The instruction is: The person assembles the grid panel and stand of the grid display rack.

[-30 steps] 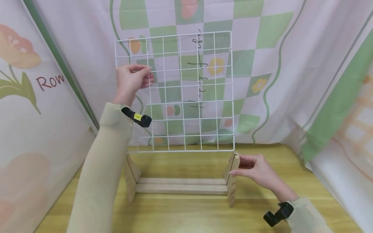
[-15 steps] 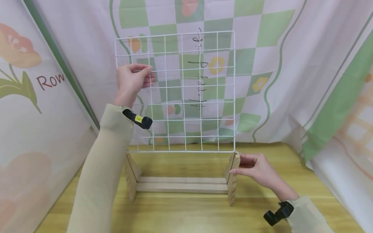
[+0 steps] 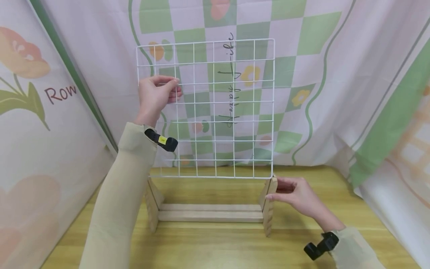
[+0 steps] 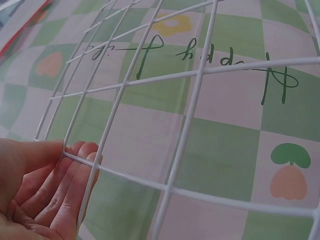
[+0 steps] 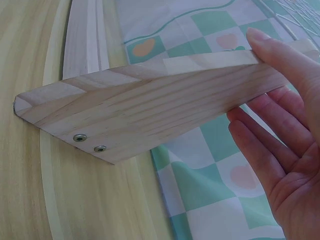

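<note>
A white wire grid [image 3: 215, 121] stands nearly upright above a wooden stand, its lower right corner at the top of the stand's right side piece [image 3: 268, 209]. My left hand [image 3: 156, 95] pinches the grid's wires near its left edge; the left wrist view shows the thumb and fingers [image 4: 75, 180] on either side of a wire. With my right hand [image 3: 295, 196] I grip the upper part of the right side piece, thumb on its near edge, fingers behind, as the right wrist view shows on the wooden panel [image 5: 150, 95]. My left sleeve hides the grid's lower left corner.
Two wooden bars [image 3: 209, 216] join the side pieces low down. The stand's left side piece [image 3: 152, 205] is partly behind my sleeve. A wood-grain table [image 3: 208, 246] lies beneath, with a checked curtain [image 3: 285, 22] behind and patterned cloth at both sides.
The grid and my left hand have shifted slightly right and down in the view, and the grid's top right corner has moved rightward. My right hand keeps its grip on the side piece.
</note>
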Demonstrator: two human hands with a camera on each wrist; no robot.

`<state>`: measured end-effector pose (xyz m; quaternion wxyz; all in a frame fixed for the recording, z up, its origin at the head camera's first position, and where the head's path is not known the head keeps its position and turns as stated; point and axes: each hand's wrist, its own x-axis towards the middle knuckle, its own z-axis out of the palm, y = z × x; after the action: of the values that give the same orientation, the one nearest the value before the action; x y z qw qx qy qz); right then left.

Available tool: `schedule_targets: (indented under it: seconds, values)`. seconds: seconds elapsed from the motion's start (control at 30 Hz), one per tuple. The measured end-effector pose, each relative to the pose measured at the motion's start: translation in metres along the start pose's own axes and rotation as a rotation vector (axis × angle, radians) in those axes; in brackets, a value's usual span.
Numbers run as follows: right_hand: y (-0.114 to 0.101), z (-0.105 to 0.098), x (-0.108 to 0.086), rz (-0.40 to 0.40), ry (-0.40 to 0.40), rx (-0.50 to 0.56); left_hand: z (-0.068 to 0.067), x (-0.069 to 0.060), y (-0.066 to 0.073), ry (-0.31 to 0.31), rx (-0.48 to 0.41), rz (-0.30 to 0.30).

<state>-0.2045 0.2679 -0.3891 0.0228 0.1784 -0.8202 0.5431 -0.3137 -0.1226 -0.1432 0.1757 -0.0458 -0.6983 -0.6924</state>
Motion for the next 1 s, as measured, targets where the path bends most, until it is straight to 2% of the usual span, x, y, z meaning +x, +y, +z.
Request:
schedule_targets:
  seconds: [0.23, 0.53, 0.83, 1.0]
  values:
    - [0.002, -0.001, 0.002, 0.010, 0.002, -0.002, 0.002, 0.003, -0.001, 0.019, -0.011, 0.010]
    - [0.002, -0.002, 0.002, 0.007, 0.000, 0.000, 0.004, 0.003, -0.006, 0.024, 0.019, 0.043]
    - [0.002, -0.001, 0.001, 0.011, 0.001, -0.003, -0.006, 0.000, -0.004, -0.076, 0.009, 0.073]
    - [0.002, -0.001, 0.001, 0.016, 0.005, -0.009, -0.009, -0.003, -0.001, -0.091, 0.002, 0.082]
